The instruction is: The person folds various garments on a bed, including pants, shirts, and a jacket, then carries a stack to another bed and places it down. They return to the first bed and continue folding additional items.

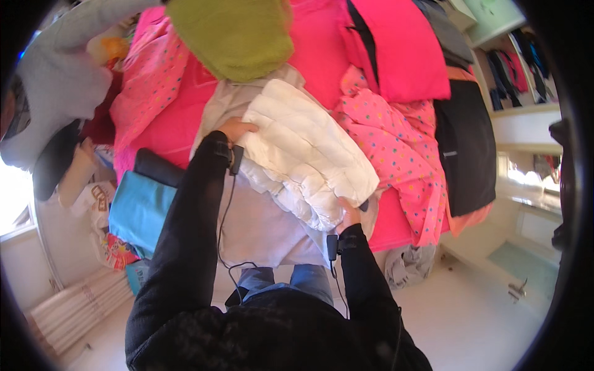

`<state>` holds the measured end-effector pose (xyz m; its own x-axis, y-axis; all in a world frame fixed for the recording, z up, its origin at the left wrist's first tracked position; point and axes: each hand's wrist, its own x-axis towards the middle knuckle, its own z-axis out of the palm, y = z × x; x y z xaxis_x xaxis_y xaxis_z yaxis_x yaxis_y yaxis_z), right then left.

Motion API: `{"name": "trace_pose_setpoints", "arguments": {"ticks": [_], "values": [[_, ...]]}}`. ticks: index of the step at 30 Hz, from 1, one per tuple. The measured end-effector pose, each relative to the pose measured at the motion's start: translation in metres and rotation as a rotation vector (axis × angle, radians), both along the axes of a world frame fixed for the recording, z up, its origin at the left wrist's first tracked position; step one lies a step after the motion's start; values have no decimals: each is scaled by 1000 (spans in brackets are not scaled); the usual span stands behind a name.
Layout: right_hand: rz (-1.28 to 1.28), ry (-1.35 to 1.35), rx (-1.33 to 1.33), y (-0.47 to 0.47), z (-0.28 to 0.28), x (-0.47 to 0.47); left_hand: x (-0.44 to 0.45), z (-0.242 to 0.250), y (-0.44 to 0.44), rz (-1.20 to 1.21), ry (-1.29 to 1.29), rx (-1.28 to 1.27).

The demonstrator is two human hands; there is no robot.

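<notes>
A white quilted puffer garment [306,143], folded into a long bundle, lies before me on a pale grey-beige cloth [274,227]. My left hand [239,129] grips its left edge, the thumb on top and the fingers hidden beneath. With my right hand [348,215] I hold its lower right corner, again thumb uppermost; a small dark patch shows beside that corner. Under the pale cloth spreads a bright pink bed cover [315,60]. An olive-green fluffy textile [232,37] touches the far end of the pale cloth.
A co-worker in grey [69,79] leans in at the upper left. Folded blue cloth [139,208] lies left of my arm. Pink dotted fabric [394,157], a pink folded textile [403,51] and black folded clothing [466,143] lie to the right. Shelves [524,111] stand at far right.
</notes>
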<state>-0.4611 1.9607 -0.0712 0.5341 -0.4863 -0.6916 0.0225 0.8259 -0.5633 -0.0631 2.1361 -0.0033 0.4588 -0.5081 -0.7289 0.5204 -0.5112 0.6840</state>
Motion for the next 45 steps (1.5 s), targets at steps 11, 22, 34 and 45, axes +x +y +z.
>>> {"name": "trace_pose_setpoints", "arguments": {"ticks": [11,22,34,45], "values": [[442,36,13,-36,82,3,-121,173,84,96,-268,-485],[865,-377,142,262,153,99,-72,238,489,407,-412,-61],[930,304,-734,392,84,124,-23,46,627,329,-852,346],[500,278,-295,266,62,191,-55,153,563,-44,-1527,555]]}}
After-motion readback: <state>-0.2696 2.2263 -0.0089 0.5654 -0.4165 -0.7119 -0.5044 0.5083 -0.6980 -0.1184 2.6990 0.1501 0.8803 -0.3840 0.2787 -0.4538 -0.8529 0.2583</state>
